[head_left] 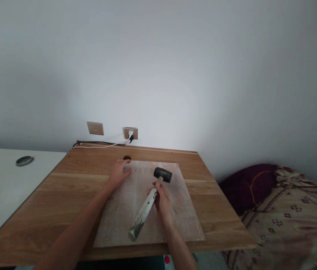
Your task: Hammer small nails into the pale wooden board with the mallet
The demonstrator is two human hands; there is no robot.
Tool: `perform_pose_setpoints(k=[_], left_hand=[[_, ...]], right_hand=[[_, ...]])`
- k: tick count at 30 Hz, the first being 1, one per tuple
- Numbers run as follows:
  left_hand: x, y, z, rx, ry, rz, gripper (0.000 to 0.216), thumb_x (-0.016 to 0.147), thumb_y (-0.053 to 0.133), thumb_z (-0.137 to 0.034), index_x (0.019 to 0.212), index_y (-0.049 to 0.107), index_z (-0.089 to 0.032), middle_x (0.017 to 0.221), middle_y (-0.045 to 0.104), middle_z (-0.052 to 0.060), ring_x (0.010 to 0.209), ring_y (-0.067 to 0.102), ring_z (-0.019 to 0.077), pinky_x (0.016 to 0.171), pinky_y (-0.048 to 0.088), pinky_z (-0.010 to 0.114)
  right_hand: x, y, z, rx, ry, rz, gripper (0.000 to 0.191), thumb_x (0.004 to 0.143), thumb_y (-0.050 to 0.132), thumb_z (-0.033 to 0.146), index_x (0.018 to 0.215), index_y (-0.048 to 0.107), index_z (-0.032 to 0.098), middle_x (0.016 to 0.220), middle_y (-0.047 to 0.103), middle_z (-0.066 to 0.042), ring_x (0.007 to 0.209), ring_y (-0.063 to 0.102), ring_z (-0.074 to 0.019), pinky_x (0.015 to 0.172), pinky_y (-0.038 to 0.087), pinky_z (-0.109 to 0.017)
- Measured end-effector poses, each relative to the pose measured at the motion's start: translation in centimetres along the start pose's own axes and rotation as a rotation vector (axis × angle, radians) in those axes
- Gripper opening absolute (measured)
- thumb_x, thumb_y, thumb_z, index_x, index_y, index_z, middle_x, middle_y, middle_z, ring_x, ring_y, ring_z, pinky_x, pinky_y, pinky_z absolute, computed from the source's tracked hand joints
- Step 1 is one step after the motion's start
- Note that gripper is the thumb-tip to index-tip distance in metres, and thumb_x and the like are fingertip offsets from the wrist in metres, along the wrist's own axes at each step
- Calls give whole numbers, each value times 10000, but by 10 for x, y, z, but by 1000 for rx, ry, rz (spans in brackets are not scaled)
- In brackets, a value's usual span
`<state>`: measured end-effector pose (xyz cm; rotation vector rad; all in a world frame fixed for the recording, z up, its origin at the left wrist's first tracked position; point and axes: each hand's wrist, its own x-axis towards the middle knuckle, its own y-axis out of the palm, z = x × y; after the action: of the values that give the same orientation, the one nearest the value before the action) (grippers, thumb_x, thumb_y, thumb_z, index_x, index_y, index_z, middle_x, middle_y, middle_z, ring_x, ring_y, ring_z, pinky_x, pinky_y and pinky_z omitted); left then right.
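My right hand (162, 200) is wrapped round a mallet (145, 210), gripping its worn white handle close under the dark head. The head points away from me and the handle's end slants down to the left, over a pale, stained square board (127, 221). At the board's far left corner, my left hand (120, 173) rests with fingers bent and thumb apart, and nothing shows in its grasp. The board lies flat on a wooden tabletop (71, 191).
Wall sockets (95, 128) and a plug (130, 135) with cables sit behind the table. To the left, a dark round object (24, 161) lies on a white surface (3, 191). Patterned bedding (290, 217) and a purple cloth (248, 187) are at the right.
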<state>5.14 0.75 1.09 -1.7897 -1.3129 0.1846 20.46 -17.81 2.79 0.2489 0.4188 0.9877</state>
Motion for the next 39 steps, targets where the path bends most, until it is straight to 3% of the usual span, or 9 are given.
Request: perform_pose_setpoints(k=[5, 10, 14, 18, 22, 28, 31, 35, 39], left_hand=[[-34, -13, -8, 154, 16, 47, 356, 870, 532, -279, 1184, 662, -173, 1258, 672, 127, 1210, 589, 289, 1083, 456, 464], [-105, -37, -2, 339, -134, 24, 406, 951, 436, -370, 1222, 658, -165, 1295, 662, 141, 1166, 634, 306, 1017, 502, 477], [-143, -48, -5, 247, -108, 5, 439, 973, 415, -463, 1222, 661, -197, 1286, 681, 109, 1112, 684, 280, 929, 580, 417], [-149, -50, -24, 216, -27, 58, 428, 995, 400, -466, 1283, 635, -254, 1349, 642, 79, 1180, 665, 267, 958, 588, 419], [-144, -33, -44, 163, 49, 148, 399, 1002, 415, -449, 1298, 626, -285, 1368, 614, 70, 1182, 667, 251, 976, 588, 418], [-129, 22, -91, 70, 204, 283, 382, 979, 505, -418, 1300, 634, -255, 1401, 586, 102, 1256, 617, 269, 1054, 540, 438], [-122, 45, -121, 90, 320, 349, 429, 990, 505, -450, 1363, 591, -258, 1460, 549, 123, 1309, 571, 295, 1080, 506, 478], [-118, 58, -140, 152, 445, 322, 445, 1006, 475, -484, 1377, 578, -261, 1460, 566, 119, 1386, 489, 333, 1150, 387, 589], [-122, 63, -140, 179, 504, 279, 440, 1028, 437, -454, 1388, 566, -236, 1334, 668, 111, 1415, 459, 317, 1198, 279, 627]], right_hand=[[-20, -27, -10, -205, -31, 38, 395, 810, 642, 640, 860, 637, 249, 822, 737, -47, 664, 693, -221, 498, 541, -304], [-37, -53, 10, -459, -133, 29, 555, 827, 644, 657, 1090, 690, 170, 967, 771, -126, 660, 739, -256, 609, 624, -399], [-61, -83, 15, -898, -483, -121, 402, 1000, 483, 465, 1106, 723, 160, 1004, 758, -144, 863, 746, -279, 774, 622, -425], [-76, -112, 8, -1287, -712, -98, 299, 1016, 480, 300, 1200, 704, 227, 1180, 724, -132, 1163, 655, -317, 978, 548, -499], [-72, -146, 8, -1476, -764, -206, 275, 1016, 502, 290, 1216, 690, 305, 1204, 724, -110, 1167, 644, -321, 981, 529, -503], [-46, -210, 40, -1556, -752, -504, 395, 1052, 389, 375, 1102, 720, 164, 1086, 743, -167, 1049, 680, -304, 956, 507, -496], [-38, -241, 64, -1599, -724, -518, 450, 1053, 357, 419, 1098, 716, 150, 1081, 741, -174, 1081, 666, -301, 974, 489, -476], [-40, -278, 80, -1718, -649, -606, 467, 1043, 339, 440, 1256, 635, 149, 1208, 706, -182, 1157, 633, -317, 946, 496, -461], [-43, -312, 76, -1878, -590, -671, 412, 1026, 386, 380, 1296, 600, 154, 1215, 697, -202, 1060, 667, -336, 841, 521, -452]])
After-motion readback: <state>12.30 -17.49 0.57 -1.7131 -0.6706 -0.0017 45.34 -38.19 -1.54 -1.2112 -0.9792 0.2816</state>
